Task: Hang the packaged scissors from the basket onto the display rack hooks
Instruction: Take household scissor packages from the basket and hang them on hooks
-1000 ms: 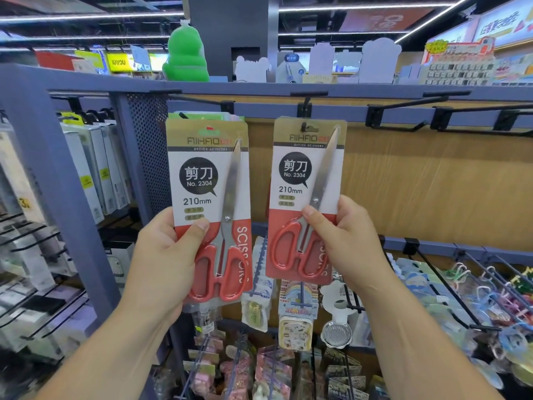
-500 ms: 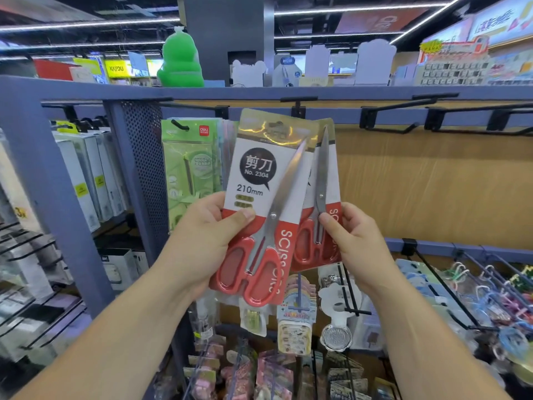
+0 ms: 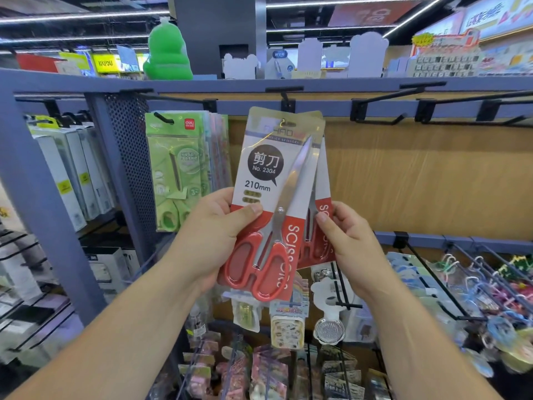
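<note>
**A:** Where are the scissors right now?

**B:** Both are up in front of the rack. The left hand (image 3: pixel 213 235) grips the front pack (image 3: pixel 268 174) low down, thumb flat across the card just above the red handles, fingers behind. The right hand (image 3: pixel 349 241) pinches the rear pack (image 3: pixel 323 183) by its right edge, thumb on the front. The front one is tilted and covers most of the other.

**A:** On a hook yet?

**B:** I can't tell. The front pack's hang hole sits just under the black hook (image 3: pixel 285 99) on the top rail, but I can't make out whether the wire is through it. The rear pack's top is mostly hidden.

**A:** Awkward things to handle?

**B:** Not heavy, I'd guess: card back, clear blister, steel blades, plastic handles. The card looks stiff enough to stand up from a low grip. The glossy film shines, though, and could be slick under a thumb. Most of the weight probably sits down at the handles.

**A:** So where would you hold one?

**B:** Low on the card, as both hands do, clear of the hole. A pinch near the top would block the hook. I'd also hang one pack at a time, since overlapped holes look hard to line up. There are bare hooks (image 3: pixel 383 111) to the right and green packs (image 3: pixel 178 168) hanging to the left. I can't see the basket from here.
</note>
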`<state>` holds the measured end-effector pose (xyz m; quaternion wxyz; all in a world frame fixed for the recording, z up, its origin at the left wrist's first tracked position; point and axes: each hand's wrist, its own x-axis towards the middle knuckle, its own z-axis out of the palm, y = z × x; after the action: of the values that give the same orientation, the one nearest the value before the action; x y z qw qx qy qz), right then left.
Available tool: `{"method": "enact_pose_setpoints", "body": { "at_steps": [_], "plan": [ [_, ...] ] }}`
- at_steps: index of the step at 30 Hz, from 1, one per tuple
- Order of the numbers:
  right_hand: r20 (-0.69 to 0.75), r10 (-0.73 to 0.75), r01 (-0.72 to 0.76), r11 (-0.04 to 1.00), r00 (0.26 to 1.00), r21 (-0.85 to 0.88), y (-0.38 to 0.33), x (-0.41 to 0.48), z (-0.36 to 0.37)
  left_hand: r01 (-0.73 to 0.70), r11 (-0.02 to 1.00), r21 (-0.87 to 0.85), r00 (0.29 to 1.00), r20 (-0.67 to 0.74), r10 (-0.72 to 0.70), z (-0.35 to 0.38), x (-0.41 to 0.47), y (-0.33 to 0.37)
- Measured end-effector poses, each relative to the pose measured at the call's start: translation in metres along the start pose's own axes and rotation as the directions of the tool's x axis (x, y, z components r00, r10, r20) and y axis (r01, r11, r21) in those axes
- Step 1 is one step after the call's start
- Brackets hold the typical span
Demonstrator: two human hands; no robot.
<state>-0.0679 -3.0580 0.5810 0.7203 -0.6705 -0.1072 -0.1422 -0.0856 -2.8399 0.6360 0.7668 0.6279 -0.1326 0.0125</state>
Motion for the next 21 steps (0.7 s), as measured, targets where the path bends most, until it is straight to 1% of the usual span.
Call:
{"method": "enact_pose_setpoints", "body": {
  "at_steps": [4, 10, 13, 16, 21],
  "plan": [
    [-0.004, -0.001, 0.001, 1.0, 1.0, -0.003, 0.0028, 0.0009, 0.0016, -0.013, 1.0, -0.006, 1.0, 0.004, 0.013, 0.0021, -0.0014, -0.0004],
    [0.006, -0.005, 0.005, 1.0, 1.0, 0.002, 0.0024, 0.0006, 0.0001, -0.053, 0.998, -0.019, 0.998, -0.038, 0.052, 0.0021, -0.0026, -0.0018],
    [0.007, 0.0, 0.0, 1.0, 1.0, -0.005, 0.0001, -0.0006, -0.0006, -0.078, 0.996, -0.04, 0.997, -0.03, 0.077, 0.0004, -0.0042, -0.0012],
    [0.01, 0.003, -0.003, 1.0, 1.0, -0.01, -0.001, -0.0008, -0.0004, -0.092, 0.996, -0.018, 0.996, -0.01, 0.092, -0.0015, -0.0054, -0.0018],
    [0.007, 0.011, -0.011, 1.0, 1.0, -0.018, -0.0005, -0.0008, 0.0025, -0.083, 0.997, -0.003, 0.997, -0.006, 0.083, -0.0006, -0.0026, -0.0026]
  ]
}}
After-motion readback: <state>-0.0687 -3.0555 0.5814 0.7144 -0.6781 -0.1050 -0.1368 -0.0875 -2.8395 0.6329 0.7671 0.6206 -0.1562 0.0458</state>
